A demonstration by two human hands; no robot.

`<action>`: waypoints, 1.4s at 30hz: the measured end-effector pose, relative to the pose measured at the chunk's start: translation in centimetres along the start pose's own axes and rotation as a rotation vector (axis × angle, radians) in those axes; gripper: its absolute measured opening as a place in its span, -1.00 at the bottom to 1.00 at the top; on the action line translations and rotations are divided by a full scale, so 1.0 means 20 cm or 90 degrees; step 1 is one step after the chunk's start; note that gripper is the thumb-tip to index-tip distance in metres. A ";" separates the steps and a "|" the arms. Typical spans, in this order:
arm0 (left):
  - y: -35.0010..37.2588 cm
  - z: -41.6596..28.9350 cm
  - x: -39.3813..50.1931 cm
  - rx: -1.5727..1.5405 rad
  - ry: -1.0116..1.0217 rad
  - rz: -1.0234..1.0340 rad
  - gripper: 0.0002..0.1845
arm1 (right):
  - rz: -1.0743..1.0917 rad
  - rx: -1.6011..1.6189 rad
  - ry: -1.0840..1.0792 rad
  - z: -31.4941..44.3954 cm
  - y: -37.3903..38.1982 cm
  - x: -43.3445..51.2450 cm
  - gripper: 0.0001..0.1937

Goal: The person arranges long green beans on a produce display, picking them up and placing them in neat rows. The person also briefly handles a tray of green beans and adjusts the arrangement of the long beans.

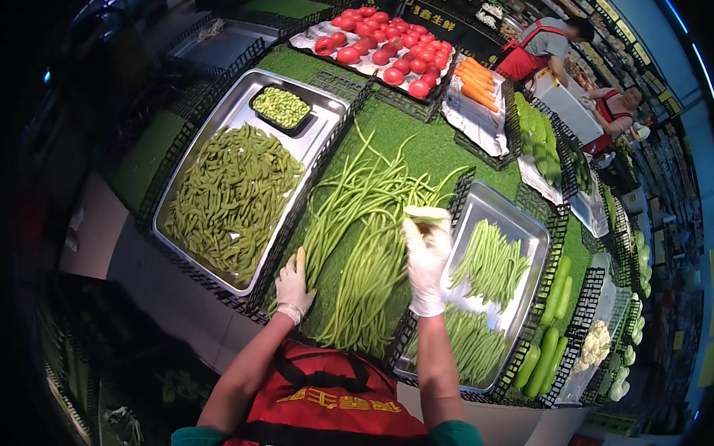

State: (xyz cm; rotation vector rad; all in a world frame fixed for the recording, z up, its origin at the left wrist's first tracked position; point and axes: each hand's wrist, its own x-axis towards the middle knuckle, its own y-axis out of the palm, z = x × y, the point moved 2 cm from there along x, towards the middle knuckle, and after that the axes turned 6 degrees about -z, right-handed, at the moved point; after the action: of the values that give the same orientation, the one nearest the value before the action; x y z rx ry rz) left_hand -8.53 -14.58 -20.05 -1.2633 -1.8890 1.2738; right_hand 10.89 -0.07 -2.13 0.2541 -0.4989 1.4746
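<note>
Long green yardlong beans (363,223) lie in a curved heap on green artificial turf in front of me. My left hand (294,287), in a pale glove, rests at the heap's lower left edge, its fingers against the beans; whether it grips any cannot be told. My right hand (428,238), gloved too and slightly blurred, is at the heap's right side with its fingers curled around a few bean strands. Left of the heap stands a steel tray (249,85) of green pods (232,198); at the right, another steel tray (537,234) holds shorter green beans (494,265).
Black plastic lattice dividers (331,147) separate the produce. Tomatoes (380,39) and carrots (476,83) lie at the far side, green gourds (544,358) and a cauliflower (591,344) at the right. Two people in red aprons handle a white box (565,109) at the upper right.
</note>
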 end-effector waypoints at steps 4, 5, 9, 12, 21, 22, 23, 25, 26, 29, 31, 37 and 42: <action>0.04 0.01 -0.01 -0.051 -0.009 0.018 0.28 | 0.121 -0.056 -0.267 0.11 0.05 -0.07 -0.73; 0.04 0.02 -0.01 -0.071 -0.015 0.021 0.28 | 0.180 -0.091 -0.257 0.04 0.11 -0.14 -0.73; 0.03 0.11 0.00 -0.270 0.040 -0.012 0.22 | 0.522 -0.345 -0.303 -0.31 0.34 -0.61 -0.78; -0.02 0.17 -0.05 -0.347 0.075 -0.065 -0.07 | 0.767 -0.344 -0.226 -0.42 0.30 -0.92 -0.78; -0.03 -0.02 -0.23 -0.335 0.140 -0.026 -0.71 | 0.197 -0.154 0.317 -0.48 -0.18 -0.90 -0.86; 0.02 -0.07 -0.23 -0.251 0.159 0.026 -0.67 | 0.214 -0.102 0.328 -0.49 -0.19 -0.92 -0.87; 0.07 -0.11 -0.21 -0.174 0.163 0.095 -0.63 | 0.264 -0.126 0.337 -0.50 -0.19 -0.96 -0.86; 0.17 -0.16 -0.19 -0.004 0.168 0.192 -0.53 | 0.364 -0.151 0.373 -0.51 -0.17 -1.04 -0.85; 0.22 -0.18 -0.18 0.020 0.146 0.201 -0.56 | 0.378 -0.172 0.341 -0.52 -0.15 -1.07 -0.85; 0.32 -0.17 -0.17 -0.024 -0.001 0.249 -0.61 | 0.355 -0.098 0.464 -0.54 -0.10 -1.16 -0.82; 0.34 -0.15 -0.17 -0.132 -0.030 0.214 -0.65 | 0.336 -0.070 0.503 -0.54 -0.09 -1.18 -0.80; 0.32 -0.06 -0.16 -0.804 -0.322 0.515 -0.88 | 0.161 0.063 0.656 -0.54 -0.12 -1.00 -0.74; 0.15 -0.08 -0.16 -0.810 -0.176 0.518 -0.76 | 0.180 0.164 0.648 -0.49 0.01 -0.84 -0.62</action>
State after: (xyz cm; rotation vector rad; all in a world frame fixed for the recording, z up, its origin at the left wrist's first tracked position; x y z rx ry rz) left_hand -4.57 -16.47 -21.94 -2.8021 -2.5890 0.3779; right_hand 12.03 -10.34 -18.64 -0.3861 0.4972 1.7217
